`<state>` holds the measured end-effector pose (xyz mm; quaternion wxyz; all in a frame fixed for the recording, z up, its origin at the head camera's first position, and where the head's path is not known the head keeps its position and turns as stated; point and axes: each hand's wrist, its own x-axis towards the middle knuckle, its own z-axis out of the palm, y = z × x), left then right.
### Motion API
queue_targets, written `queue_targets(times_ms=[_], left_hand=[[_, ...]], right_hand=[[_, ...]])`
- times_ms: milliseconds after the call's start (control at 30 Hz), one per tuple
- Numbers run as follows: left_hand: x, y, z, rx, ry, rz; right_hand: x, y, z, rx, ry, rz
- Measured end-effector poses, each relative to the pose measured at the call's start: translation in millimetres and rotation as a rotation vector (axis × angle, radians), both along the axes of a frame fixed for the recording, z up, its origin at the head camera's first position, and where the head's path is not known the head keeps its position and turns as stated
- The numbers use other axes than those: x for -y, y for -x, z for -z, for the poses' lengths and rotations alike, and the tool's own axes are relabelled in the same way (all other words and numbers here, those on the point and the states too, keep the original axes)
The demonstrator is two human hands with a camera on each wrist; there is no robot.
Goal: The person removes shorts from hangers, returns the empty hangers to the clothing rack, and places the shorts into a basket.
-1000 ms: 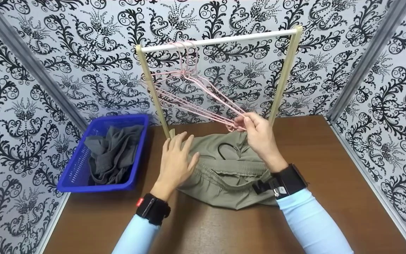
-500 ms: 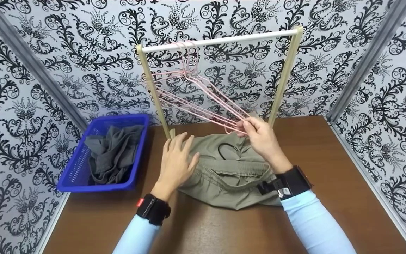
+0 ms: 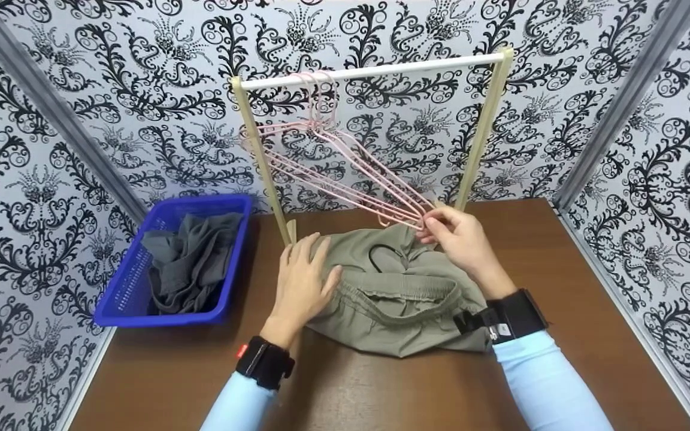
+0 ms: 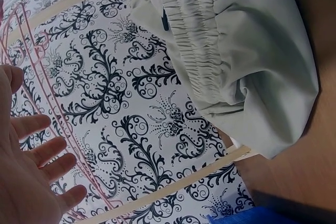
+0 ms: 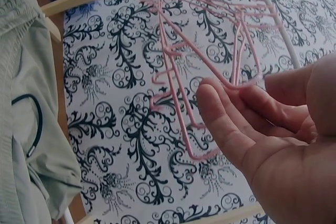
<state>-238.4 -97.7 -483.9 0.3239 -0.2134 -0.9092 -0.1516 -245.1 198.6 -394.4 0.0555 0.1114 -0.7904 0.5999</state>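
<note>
Pink hangers [image 3: 375,170] hang by their hooks from a white rail, swung toward me on the right side. My right hand [image 3: 459,236] pinches the lower right corner of a hanger between thumb and fingertips; in the right wrist view the hanger [image 5: 212,72] runs to the tips of the right hand [image 5: 278,124], and other hangers hang beside it. Below lies an olive-green garment [image 3: 393,335] with a gathered elastic waistband and a black cord. Over its left edge, my left hand [image 3: 304,281] has its fingers extended; the left wrist view shows the left hand [image 4: 37,166] holding nothing.
The white rail [image 3: 417,67] sits on two pale wooden posts, the left post [image 3: 261,161] close behind my left hand. A blue basket [image 3: 102,314] with dark grey cloth [image 3: 186,263] stands at the left. Patterned walls enclose the brown table [image 3: 357,395].
My right hand has slid right and slightly down to the end corner of the hangers. The left hand has barely moved, and the olive-green garment lies as before.
</note>
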Motion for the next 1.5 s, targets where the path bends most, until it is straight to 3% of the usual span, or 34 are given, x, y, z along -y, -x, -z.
queue_targets(times_ms=[300, 567, 733, 867, 1067, 1200, 1333, 1500], left_hand=[[-0.4, 0.7, 1.0, 0.010, -0.022, 0.008], [-3.6, -1.0, 4.7, 0.034, -0.039, 0.001], [-6.9, -3.1, 11.4, 0.004, -0.081, 0.008], [-10.3, -5.4, 17.8, -0.011, -0.113, -0.004], [-16.3, -9.7, 22.1, 0.046, -0.160, -0.012], [-20.3, -11.1, 24.2, 0.081, -0.178, -0.009], [-24.4, -13.8, 26.7, 0.105, -0.188, -0.011], [-29.9, -16.8, 32.2, 0.104, -0.203, -0.007]], right_hand=[[-11, 0.4, 9.4, 0.011, -0.009, -0.058], [-17, -2.5, 23.8, -0.063, -0.156, -0.108], [-19, -8.7, 40.2, -0.115, -0.191, -0.059], [-19, -14.2, 56.3, -0.132, -0.131, -0.011], [-21, -15.8, 80.6, -0.240, 0.022, 0.046], [-21, -18.3, 88.3, -0.307, 0.052, 0.092], [-23, -16.8, 101.2, -0.306, 0.065, 0.132], [-21, -23.6, 106.5, -0.277, 0.038, 0.194]])
